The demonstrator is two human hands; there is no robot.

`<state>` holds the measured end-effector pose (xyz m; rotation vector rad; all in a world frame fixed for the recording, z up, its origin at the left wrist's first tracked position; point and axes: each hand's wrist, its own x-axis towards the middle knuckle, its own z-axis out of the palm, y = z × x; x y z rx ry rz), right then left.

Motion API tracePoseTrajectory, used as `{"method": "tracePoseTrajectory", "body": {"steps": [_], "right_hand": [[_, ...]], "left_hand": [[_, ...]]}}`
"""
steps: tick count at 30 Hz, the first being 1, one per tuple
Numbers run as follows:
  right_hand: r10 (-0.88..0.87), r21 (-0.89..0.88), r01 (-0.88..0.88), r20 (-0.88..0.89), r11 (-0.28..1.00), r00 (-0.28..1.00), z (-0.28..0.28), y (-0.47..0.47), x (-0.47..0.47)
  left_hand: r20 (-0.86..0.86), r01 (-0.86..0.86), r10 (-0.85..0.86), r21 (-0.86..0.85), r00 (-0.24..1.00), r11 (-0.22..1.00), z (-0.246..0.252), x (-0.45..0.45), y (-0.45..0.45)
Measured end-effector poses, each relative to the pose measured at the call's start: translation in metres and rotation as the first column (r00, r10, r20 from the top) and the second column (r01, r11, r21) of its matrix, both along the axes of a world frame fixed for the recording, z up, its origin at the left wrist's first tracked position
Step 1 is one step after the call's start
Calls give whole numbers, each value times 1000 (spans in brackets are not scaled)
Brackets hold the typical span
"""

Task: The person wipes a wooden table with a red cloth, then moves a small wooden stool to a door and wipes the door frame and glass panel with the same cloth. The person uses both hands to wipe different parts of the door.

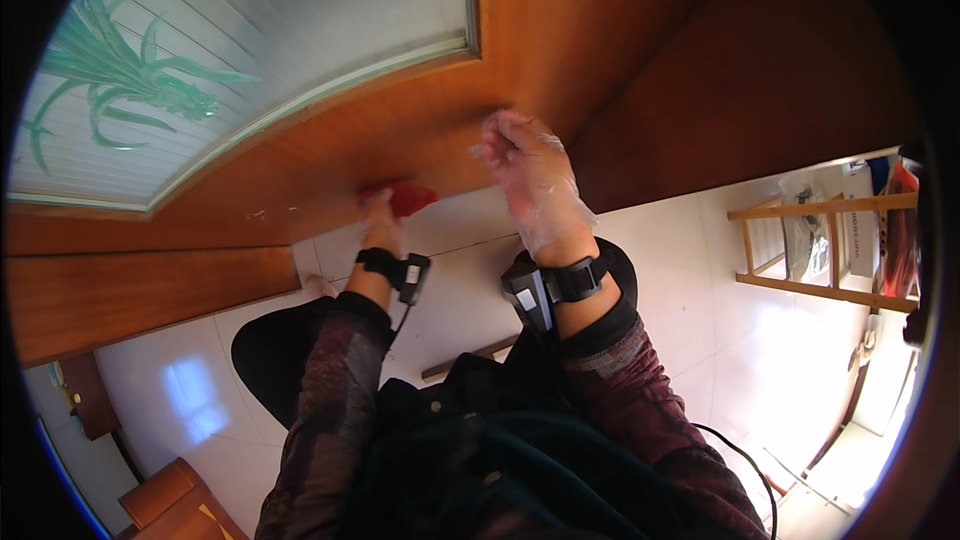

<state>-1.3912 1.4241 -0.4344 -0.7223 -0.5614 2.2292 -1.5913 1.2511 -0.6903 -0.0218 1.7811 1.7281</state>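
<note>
A red cloth (414,199) is in my left hand (383,223), pressed to the lower part of a brown wooden panel (330,157). The fingers are partly hidden by the cloth and blurred. My right hand (531,172) wears a thin clear plastic glove, with loose film at the fingertips and wrist. Its fingers are curled in, and I see nothing held in them. It is in front of the panel, to the right of the cloth; whether it touches the wood I cannot tell. Above the left hand, a glass pane (300,22) with a green plant design is set into the panel.
A darker wooden surface (735,97) adjoins the panel on the right. Beyond it stands a wooden rack (817,206) with bags and a box bearing writing. Pale floor tiles (450,270) lie below. A brown wooden piece of furniture (169,499) is at lower left. A black cable (742,454) runs at lower right.
</note>
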Motion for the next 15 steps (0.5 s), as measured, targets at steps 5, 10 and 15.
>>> {"method": "tracePoseTrajectory", "body": {"steps": [5,10,15], "right_hand": [[-17,-5,18,32,1000,999,1,1,1],[-30,-12,31,71,999,997,2,1,-1],[-20,-17,21,82,1000,996,1,2,-3]], "left_hand": [[-486,247,-321,-212,813,946,30,69,55],[413,-75,-44,269,910,960,43,68,64],[-616,150,-296,-278,730,949,-1,-10,-25]]}}
